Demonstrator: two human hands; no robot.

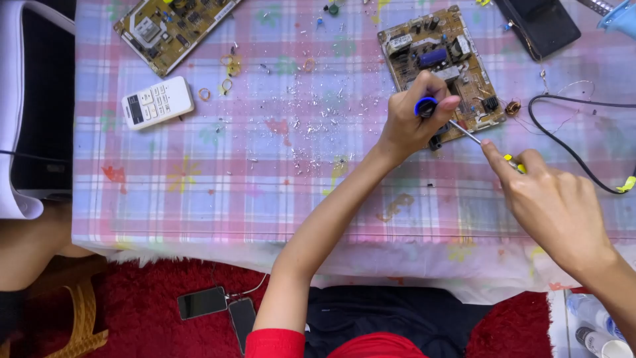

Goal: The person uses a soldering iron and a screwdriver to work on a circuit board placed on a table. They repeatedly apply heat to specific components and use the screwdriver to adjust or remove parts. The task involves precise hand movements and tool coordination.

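The left hand [414, 116] is clenched around a blue-handled tool [427, 106] over the lower edge of a tan circuit board [440, 63], which lies on the counter [265, 179] at two o'clock. The right hand [553, 202] grips a yellow-handled soldering iron [487, 146], its metal tip at the board's edge.

Left hand [414, 119] fisted, right hand [553, 202] pinching, forearms converging.

Plaid-clothed table [265, 199] — two circuit boards [440, 69], white remote [158, 102], black cable [563, 136].
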